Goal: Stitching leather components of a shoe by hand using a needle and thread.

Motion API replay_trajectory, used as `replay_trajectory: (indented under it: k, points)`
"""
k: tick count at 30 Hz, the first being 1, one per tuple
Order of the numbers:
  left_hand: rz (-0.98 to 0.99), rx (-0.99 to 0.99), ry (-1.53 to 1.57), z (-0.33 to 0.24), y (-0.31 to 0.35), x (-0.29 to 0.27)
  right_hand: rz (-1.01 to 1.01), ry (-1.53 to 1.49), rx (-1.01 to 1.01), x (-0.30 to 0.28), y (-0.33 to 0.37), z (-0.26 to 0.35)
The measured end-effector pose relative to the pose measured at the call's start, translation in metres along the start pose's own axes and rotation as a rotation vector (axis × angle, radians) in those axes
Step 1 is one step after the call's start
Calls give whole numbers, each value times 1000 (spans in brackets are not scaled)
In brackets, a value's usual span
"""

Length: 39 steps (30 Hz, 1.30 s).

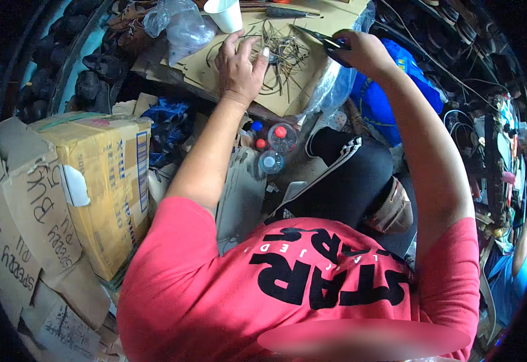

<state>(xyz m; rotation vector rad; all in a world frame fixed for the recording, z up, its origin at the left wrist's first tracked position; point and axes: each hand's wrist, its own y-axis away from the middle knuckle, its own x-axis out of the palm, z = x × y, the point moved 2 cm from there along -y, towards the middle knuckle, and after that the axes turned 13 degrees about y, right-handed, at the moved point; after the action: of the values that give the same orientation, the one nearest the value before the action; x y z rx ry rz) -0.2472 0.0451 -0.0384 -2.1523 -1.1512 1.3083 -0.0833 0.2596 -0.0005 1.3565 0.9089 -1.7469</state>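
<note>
My left hand (pixel 240 71) lies on a tan board (pixel 299 18), fingers apart, beside a tangled heap of thin brown strips (pixel 287 53). Its thumb touches the heap's near left edge. On the right, over the board's edge, my right hand (pixel 363 51) grips what look like dark scissors (pixel 316 35) with black handles. Their tips point left above the far side of the heap. Whether a strip lies between the blades is too small to tell. Just beyond my left fingertips stands a white cup (pixel 224 14).
Clear plastic bags (pixel 188 36) sit at the board's left. Bottles with red and blue caps (pixel 280 134) stand below its near edge. A large cardboard box (pixel 103 181) is at left, a blue bag (pixel 378 108) at right. Another person in blue (pixel 507 283) shows at far right.
</note>
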Motion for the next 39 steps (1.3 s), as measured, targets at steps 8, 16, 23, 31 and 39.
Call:
replay_trajectory:
  k: [8, 16, 23, 31, 39]
  points:
    - [-55, 4, 76, 9, 1, 4, -286, -165, -208, -20, -12, 14]
    - [-41, 97, 213, 31, 0, 7, 786, -35, 532, -27, 193, -45]
    - [-140, 179, 143, -45, -1, -16, 666, -190, 450, -29, 287, -35]
    - [574, 181, 699, -218, 84, 56, 24, -1095, 516, -75, 404, -45]
    - [1016, -332, 1125, -286, 105, 94, -96, -992, 493, -87, 460, -33]
